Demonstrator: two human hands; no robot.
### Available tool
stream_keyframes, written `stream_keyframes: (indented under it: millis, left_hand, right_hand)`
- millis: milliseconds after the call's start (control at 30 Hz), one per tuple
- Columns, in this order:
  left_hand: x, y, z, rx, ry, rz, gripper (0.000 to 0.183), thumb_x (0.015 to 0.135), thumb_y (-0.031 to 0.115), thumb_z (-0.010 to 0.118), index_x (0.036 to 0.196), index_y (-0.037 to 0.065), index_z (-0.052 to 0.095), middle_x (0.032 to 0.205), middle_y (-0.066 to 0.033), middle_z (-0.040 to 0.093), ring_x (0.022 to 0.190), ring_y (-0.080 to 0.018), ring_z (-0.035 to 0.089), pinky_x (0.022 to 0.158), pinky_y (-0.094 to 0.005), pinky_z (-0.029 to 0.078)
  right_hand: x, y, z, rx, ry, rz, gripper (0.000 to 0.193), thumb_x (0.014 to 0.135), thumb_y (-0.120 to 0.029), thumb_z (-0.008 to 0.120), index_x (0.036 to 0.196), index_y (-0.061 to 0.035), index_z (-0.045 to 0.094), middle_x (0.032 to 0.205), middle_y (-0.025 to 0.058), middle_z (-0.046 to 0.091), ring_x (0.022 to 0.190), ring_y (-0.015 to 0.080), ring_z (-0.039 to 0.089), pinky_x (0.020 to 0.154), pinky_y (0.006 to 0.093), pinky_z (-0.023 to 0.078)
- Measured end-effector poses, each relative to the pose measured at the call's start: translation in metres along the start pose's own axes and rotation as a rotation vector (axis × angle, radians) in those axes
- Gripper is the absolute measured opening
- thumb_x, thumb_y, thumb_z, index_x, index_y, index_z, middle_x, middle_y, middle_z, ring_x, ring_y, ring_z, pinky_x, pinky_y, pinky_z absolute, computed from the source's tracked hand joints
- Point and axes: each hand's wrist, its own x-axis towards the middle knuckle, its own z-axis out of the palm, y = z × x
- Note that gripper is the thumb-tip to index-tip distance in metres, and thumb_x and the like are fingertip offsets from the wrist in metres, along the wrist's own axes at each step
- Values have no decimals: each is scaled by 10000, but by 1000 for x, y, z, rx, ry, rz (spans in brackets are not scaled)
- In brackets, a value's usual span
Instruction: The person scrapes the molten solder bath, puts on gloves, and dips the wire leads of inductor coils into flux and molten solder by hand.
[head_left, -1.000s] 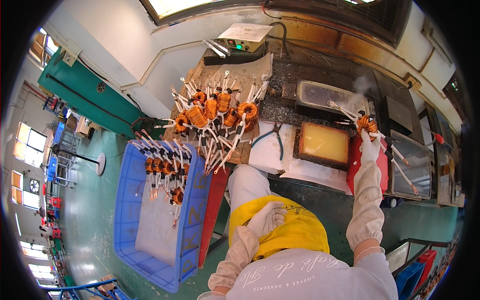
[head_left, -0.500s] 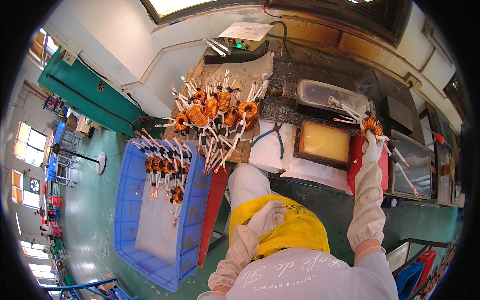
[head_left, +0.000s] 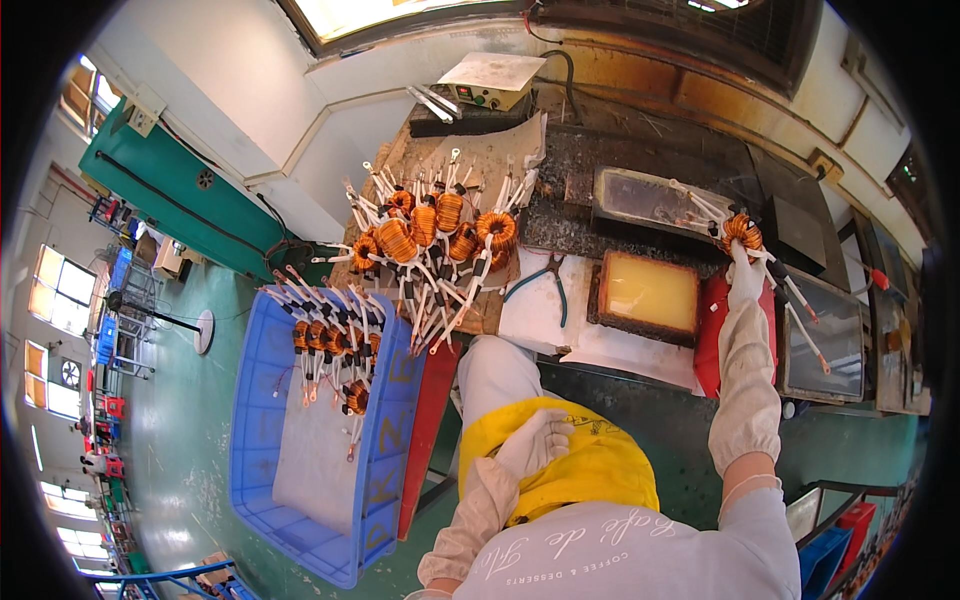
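Observation:
My gloved right hand [head_left: 746,283] is closed round the lower side of a copper-wound toroidal coil [head_left: 742,232], above the red box [head_left: 712,335] at the right of the bench. White leads with bare metal ends stick out of the coil on two sides. One bundle points over the dark rectangular pan [head_left: 650,197], the other toward the glass-topped frame [head_left: 820,345]. My gloved left hand [head_left: 540,440] rests with curled fingers on the yellow cloth [head_left: 600,470] over my lap, nothing visible in it. Between my body and the pan sits a square tray of yellowish liquid [head_left: 648,292].
Several more coils [head_left: 424,225] are heaped at the bench's left. A blue crate [head_left: 370,470] beside my left leg holds others. Pliers [head_left: 560,290] lie on white paper. A control box [head_left: 490,90] stands at the back.
My right hand has moved slightly farther from me with the coil, whose leads have tilted. The control box's green light has dimmed. My left hand stays in place.

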Motion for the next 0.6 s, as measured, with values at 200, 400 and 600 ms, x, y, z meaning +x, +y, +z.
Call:
stream_keyframes:
  millis: [200,400,600]
  left_hand:
    - [0,0,-2,8,-7,0,352,1067,361,416,1227,64,515,1042,-95,600,829,-157,543,760,-274,502]
    - [1,-1,-4,-19,-33,-2,351,1066,365,416,1224,72,527,1045,-98,617,839,-158,565,766,-277,515]
    - [2,-1,-6,-26,-42,1,353,1064,365,423,1233,71,521,1048,-101,617,843,-161,566,770,-280,516]
  right_hand:
    - [7,7,-3,-62,-23,15,305,898,-222,708,1141,-109,563,704,-38,512,435,42,372,386,229,299]
    - [8,6,-2,-86,-35,15,304,889,-248,716,1113,-113,561,654,-51,470,429,43,370,379,228,296]
    - [9,6,-1,-149,-31,37,300,884,-257,718,1103,-115,571,612,-53,443,426,44,380,375,229,300]
